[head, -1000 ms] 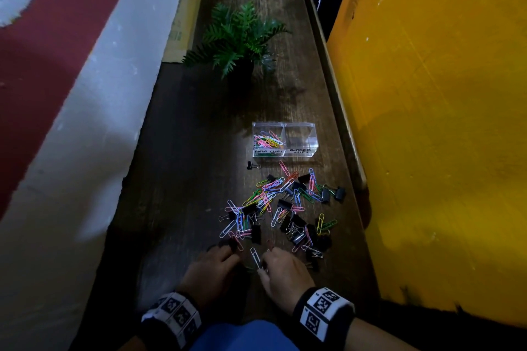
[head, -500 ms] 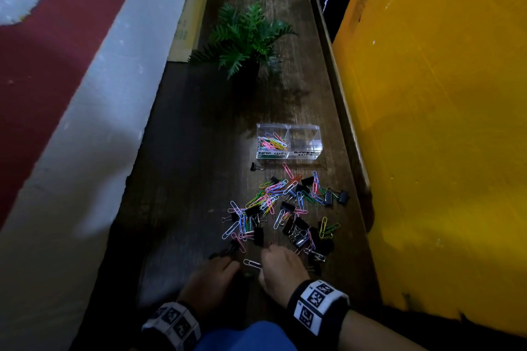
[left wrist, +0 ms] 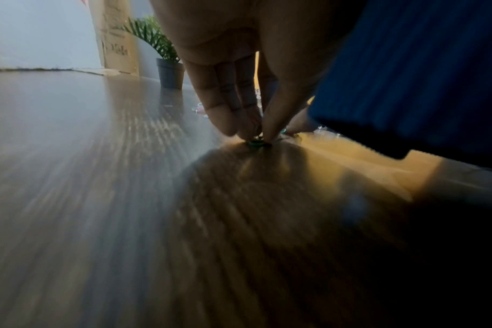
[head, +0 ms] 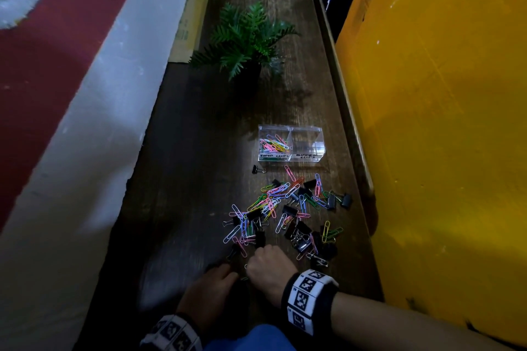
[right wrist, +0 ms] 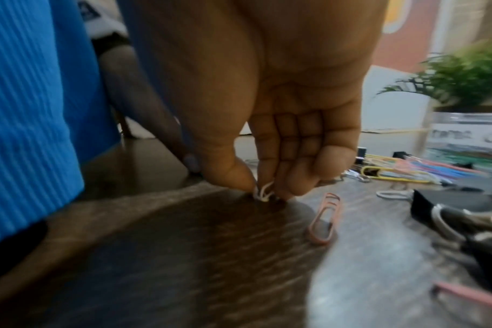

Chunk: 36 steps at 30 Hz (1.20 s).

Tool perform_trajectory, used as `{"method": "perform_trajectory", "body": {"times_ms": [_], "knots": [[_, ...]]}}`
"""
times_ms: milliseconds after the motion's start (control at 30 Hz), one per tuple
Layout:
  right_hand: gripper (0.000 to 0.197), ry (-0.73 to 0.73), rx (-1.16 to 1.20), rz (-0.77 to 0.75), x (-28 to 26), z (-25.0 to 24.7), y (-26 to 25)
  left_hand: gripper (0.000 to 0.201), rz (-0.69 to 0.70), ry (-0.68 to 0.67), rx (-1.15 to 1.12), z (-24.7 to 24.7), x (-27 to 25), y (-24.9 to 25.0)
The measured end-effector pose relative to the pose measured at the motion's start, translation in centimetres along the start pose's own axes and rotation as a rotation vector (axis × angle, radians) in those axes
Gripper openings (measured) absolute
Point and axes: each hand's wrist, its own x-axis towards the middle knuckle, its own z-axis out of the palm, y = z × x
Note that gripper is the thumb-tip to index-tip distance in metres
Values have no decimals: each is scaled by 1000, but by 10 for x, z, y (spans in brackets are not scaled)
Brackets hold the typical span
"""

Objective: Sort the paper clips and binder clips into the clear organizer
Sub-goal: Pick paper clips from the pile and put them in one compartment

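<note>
Since the earlier frame the right hand has moved a little forward toward the pile, and the white clip that lay flat between the hands is now in its fingertips. Left hand has stayed at the near edge of the table.

Right hand: thumb and forefinger closed on the white clip, pinching it upright with its lower end touching the wood; other fingers curled beside. A pink clip lies just right of it.

Left hand: fingertips bunched and pointing down, thumb against fingers, pinching a small green clip at the table surface. Both hands near each other, apart.

Beyond the hands: loose pile of coloured paper clips and black binder clips, spread across the table. One binder clip lies alone just before the organizer.

Organizer: two compartments, labels on front. Left compartment holds coloured paper clips; right one shows no contents.

Farther back: potted fern, cardboard against the left wall.
</note>
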Motion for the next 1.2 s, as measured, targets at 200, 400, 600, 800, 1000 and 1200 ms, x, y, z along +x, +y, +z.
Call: {"method": "perform_trajectory", "body": {"times_ms": [200,400,600,800,1000,1200], "knots": [[23,23,179,65,-5,-8,22,18,9,-50,85,0,3,7],[16,315,383,229,7,-61,85,42,-18,-222,134,-10,9,16],[15,496,409,287,42,-120,151,30,-90,-295,-9,-21,16,16],[7,447,254,282,77,-132,194,43,-45,-299,-72,-21,21,8],[15,401,146,248,85,-112,203,21,-79,-83,-376,-49,65,4],[20,638,426,269,45,-80,202,13,-44,150,-191,-119,173,-6]]}}
